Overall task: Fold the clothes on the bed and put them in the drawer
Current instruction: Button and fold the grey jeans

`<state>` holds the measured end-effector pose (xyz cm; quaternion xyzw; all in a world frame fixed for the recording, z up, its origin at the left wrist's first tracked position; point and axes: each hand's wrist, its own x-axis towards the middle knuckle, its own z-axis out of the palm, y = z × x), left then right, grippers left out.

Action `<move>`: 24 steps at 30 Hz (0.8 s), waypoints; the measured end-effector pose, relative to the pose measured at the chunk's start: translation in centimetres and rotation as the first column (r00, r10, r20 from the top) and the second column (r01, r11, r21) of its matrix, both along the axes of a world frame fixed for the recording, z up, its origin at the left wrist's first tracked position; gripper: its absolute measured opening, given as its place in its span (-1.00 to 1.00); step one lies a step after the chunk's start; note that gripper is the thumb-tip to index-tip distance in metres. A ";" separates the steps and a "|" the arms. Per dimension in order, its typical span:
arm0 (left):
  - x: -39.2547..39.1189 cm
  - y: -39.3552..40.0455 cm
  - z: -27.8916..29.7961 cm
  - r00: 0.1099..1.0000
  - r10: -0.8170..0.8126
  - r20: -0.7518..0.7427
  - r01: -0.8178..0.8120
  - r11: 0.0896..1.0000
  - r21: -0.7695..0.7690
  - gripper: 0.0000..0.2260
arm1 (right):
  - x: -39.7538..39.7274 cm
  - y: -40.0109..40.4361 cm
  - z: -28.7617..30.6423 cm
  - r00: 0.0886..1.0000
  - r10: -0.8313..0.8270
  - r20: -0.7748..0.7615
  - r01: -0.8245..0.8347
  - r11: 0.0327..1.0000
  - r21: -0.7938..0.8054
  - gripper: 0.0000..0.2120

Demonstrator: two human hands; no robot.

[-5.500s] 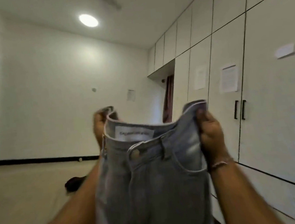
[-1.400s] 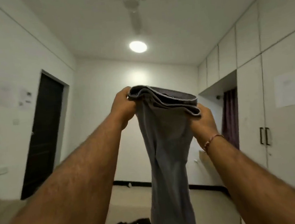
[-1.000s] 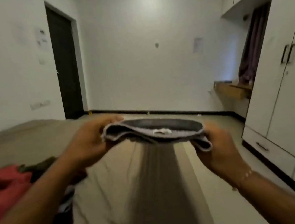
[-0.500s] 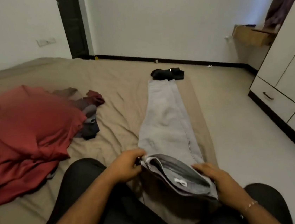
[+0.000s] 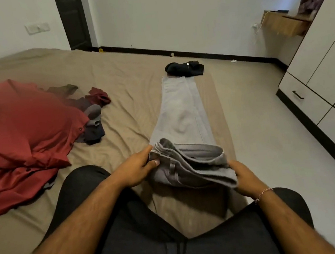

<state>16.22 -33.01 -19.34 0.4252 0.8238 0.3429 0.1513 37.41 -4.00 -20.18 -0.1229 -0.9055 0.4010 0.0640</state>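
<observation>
Jeans (image 5: 181, 112) now lie stretched along the bed (image 5: 128, 85), legs doubled one on the other and running away to the far end, where the hems touch a small black garment (image 5: 185, 69). Half a second ago the waistband sat lower against the lap; now it is lifted a little off the sheet and bunched between the two hands. The left hand (image 5: 138, 167) pinches the near-left end of the waistband, thumb on top and fingers curled under. The right hand (image 5: 245, 177) grips the near-right end, fingers wrapped beneath the folded denim, a thin bracelet on its wrist. A second earlier the jeans were still held up in the air. Left of the jeans and apart from them lies a heap of clothes, a red shirt (image 5: 23, 130) on top. Wardrobe drawers (image 5: 307, 98) stand closed at the right across the floor.
</observation>
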 end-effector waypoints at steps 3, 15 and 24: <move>0.7 -0.2 -0.2 0.996 -0.045 0.073 0.036 0.993 0.116 -0.51 | 0.8 -1.0 -0.1 0.990 -0.134 -0.050 0.105 0.920 -0.379 -0.69; -2.1 4.2 -0.6 0.891 0.438 0.124 -0.449 0.890 0.083 -0.60 | -5.4 -0.5 1.2 0.803 -0.593 -0.054 0.566 0.788 -0.243 -0.65; 2.1 2.6 -3.9 0.919 -0.304 -0.252 0.083 0.772 -0.631 0.20 | -2.5 -1.2 -3.7 0.938 0.140 0.318 -0.292 0.813 0.504 0.13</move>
